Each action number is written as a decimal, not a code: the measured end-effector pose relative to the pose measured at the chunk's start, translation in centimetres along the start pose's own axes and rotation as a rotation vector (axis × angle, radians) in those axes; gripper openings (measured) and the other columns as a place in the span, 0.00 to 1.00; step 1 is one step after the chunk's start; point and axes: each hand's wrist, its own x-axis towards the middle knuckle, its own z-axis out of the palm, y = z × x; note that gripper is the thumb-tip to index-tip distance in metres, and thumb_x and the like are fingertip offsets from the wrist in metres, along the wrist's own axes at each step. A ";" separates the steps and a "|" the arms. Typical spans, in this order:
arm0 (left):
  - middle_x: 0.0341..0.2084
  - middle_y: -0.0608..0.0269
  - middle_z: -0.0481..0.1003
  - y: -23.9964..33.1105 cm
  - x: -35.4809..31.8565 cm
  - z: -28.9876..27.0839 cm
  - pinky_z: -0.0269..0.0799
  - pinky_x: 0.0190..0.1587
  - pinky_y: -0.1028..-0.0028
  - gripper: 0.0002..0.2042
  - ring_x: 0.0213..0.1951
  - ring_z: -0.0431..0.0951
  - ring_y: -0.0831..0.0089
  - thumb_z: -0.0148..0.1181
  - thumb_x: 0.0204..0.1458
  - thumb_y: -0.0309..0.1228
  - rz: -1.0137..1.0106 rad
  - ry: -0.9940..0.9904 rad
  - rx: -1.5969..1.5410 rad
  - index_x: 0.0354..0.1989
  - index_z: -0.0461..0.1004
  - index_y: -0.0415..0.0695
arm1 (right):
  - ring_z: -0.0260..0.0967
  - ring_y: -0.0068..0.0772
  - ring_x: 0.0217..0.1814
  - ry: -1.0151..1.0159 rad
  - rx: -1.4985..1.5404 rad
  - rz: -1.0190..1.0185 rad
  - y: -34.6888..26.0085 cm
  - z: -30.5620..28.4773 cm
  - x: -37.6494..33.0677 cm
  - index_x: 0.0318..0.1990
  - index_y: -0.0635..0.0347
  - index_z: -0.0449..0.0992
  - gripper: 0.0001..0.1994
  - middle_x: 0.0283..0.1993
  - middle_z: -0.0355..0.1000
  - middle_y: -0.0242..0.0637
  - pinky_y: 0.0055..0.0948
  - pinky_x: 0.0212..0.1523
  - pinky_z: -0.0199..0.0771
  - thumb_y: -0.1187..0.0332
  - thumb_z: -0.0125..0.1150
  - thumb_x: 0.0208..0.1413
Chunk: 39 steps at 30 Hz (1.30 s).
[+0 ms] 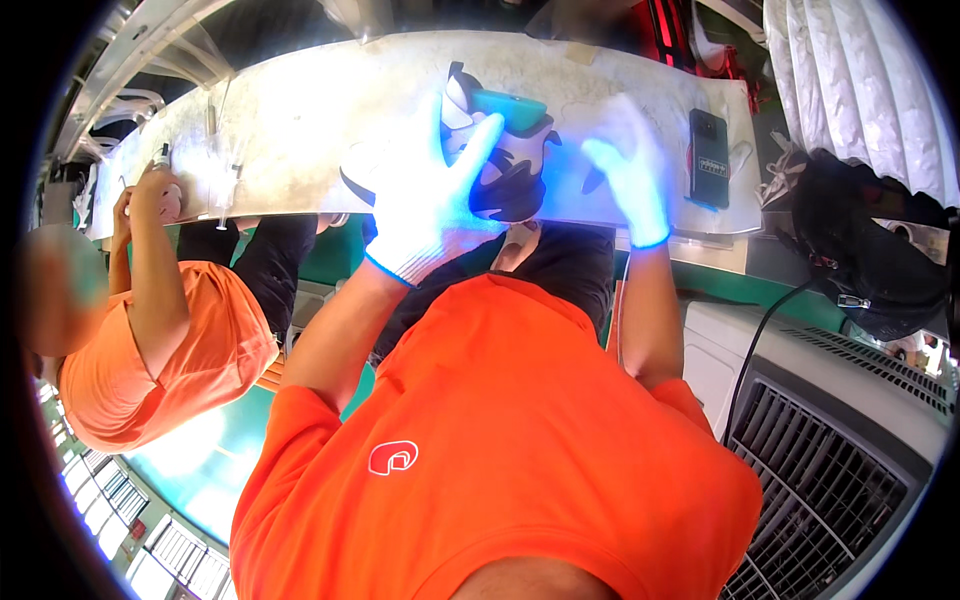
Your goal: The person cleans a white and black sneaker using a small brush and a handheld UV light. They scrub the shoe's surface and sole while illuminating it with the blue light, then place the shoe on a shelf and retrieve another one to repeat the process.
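My left hand point(435, 205), in a white knit glove with a blue cuff edge, has its thumb and index finger spread apart. It lies against the near left side of a black, grey and white piece point(512, 170) that looks like a shoe upper. A teal block point(510, 108) shows at the top of that piece. Just to the right, my right hand point(632, 175), gloved the same way, is raised off the piece. Motion smears its fingers, but the thumb stands apart from them. Strong glare washes out both gloves, and the left hand's lower fingers are hidden.
A long pale worktable point(300, 110) curves across the front. On its right lies a dark phone point(709, 160). At far right are a black bag point(870, 245) and a grey vented machine point(830, 470). A co-worker in orange point(185, 345) handles a small piece at left.
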 end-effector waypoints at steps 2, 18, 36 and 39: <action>0.73 0.32 0.64 0.1 0.1 -0.2 0.79 0.60 0.48 0.54 0.64 0.76 0.36 0.89 0.28 0.48 0.032 0.020 -0.007 0.73 0.75 0.53 | 0.75 0.41 0.71 -0.273 0.308 -0.062 1.2 1.5 -1.6 0.81 0.66 0.60 0.51 0.73 0.73 0.49 0.43 0.69 0.79 0.69 0.85 0.50; 0.76 0.35 0.65 -6.3 -4.5 -6.2 0.71 0.74 0.52 0.64 0.73 0.72 0.43 0.91 0.36 0.44 -0.136 0.119 -0.588 0.84 0.57 0.41 | 0.60 0.50 0.85 -0.609 0.434 -0.080 -9.4 12.1 -6.3 0.85 0.73 0.50 0.60 0.82 0.62 0.54 0.44 0.82 0.63 0.73 0.86 0.48; 0.79 0.52 0.65 -9.6 -12.1 -10.5 0.65 0.76 0.63 0.58 0.75 0.68 0.65 0.72 0.45 0.19 -0.367 0.258 -0.945 0.88 0.46 0.41 | 0.76 0.55 0.75 -0.424 -0.001 -0.537 -11.1 22.6 -8.1 0.81 0.69 0.60 0.59 0.75 0.72 0.61 0.44 0.71 0.78 0.58 0.92 0.45; 0.78 0.51 0.64 -9.8 -12.1 -10.2 0.65 0.75 0.63 0.58 0.74 0.69 0.65 0.71 0.44 0.18 -0.342 0.260 -0.944 0.88 0.46 0.40 | 0.76 0.55 0.75 -0.425 -0.007 -0.523 -11.4 22.2 -8.2 0.81 0.70 0.60 0.58 0.75 0.72 0.61 0.44 0.72 0.77 0.59 0.92 0.46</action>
